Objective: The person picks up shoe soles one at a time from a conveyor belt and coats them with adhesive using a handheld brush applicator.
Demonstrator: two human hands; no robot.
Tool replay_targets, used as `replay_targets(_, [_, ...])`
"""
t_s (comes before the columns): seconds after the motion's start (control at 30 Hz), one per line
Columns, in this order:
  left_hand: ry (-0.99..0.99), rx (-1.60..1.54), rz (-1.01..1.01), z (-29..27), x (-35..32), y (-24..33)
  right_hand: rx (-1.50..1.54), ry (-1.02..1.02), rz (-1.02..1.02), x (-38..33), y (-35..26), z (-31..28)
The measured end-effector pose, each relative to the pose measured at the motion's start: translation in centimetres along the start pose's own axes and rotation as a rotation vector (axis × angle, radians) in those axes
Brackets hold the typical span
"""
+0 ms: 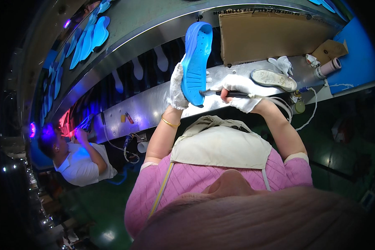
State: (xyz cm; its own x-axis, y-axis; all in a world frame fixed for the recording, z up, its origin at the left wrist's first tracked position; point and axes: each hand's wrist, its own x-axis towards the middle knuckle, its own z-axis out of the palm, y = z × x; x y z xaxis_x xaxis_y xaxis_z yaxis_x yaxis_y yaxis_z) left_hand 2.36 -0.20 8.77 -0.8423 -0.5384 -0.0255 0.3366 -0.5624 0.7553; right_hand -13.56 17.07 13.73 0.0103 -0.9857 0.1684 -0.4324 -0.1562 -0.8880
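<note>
A bright blue shoe sole (pixel 197 62) stands on end, its hollowed inner side toward me. My left hand (pixel 178 89), in a white glove, is closed around its left edge near the lower end. My right hand (pixel 241 93) wears a white glove with some fingertips bare. It grips a slim brush-like tool (pixel 233 94) with a dark handle; the tip meets the sole's lower right edge. Whether the tip has bristles is too small to tell. A pale hose (pixel 281 103) runs near my right wrist.
A sole-shaped pad with a crusted whitish face (pixel 274 80) lies on the metal ledge (pixel 154 102), beside a crumpled white glove (pixel 282 65). Behind stands a cardboard box (pixel 275 37). Blue soles (pixel 93 35) rest on the upper conveyor. Another person (pixel 81 160) works at left.
</note>
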Motion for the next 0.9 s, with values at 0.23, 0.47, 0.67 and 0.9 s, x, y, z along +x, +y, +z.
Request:
replay_targets(0.23, [-0.094,0.112,0.136,1.4,-1.3,0.2,0.21,0.444,-0.325,3.3,1.1,-4.1])
replay_targets(0.47, [-0.08,-0.071,-0.001,0.9,-1.4,0.7,0.116,0.219,-0.273,2.3,0.4,-3.3])
replay_targets(0.67, [-0.246,-0.451,-0.093,0.9,-0.6,0.3,-0.286,0.523,-0.608,3.6,-0.7,1.5])
replay_targets(0.9, [-0.106,-0.407,-0.134,-0.3,-0.6,0.5,0.72,0.128,0.049,0.3,0.3,2.0])
